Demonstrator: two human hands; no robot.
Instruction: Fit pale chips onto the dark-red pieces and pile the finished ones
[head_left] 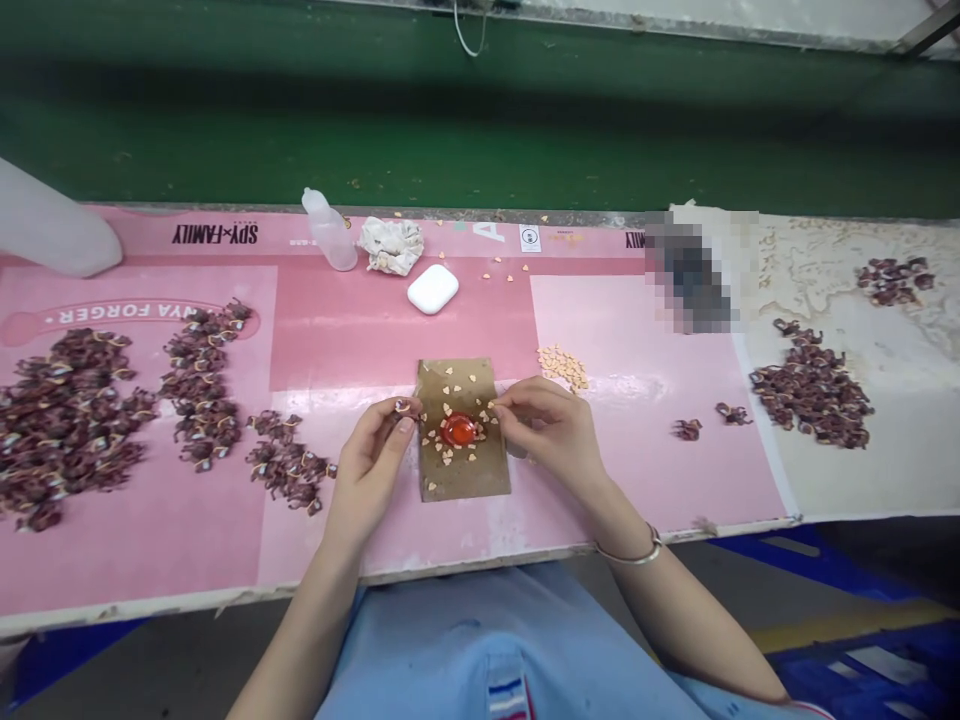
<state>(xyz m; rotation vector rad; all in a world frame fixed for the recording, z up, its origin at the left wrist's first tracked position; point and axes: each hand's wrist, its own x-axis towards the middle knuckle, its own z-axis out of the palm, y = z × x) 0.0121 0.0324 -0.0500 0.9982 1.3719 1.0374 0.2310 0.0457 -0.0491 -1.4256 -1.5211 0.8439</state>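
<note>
"Well, how is the desk (405,345) set?"
"A brown card (469,482) lies flat on it, the left hand (370,465) and right hand (556,430) either side."
"And the red blob (459,430) on the card?"
"I'd keep both hands from brushing it."
"The dark figure (404,408)?"
"Pinched in the left hand at the card's left edge; a light hold should serve."
"The tan chip (491,404)?"
"By the card's right edge. The right fingertips stand close together at it; I can't tell whether they grip."
</note>
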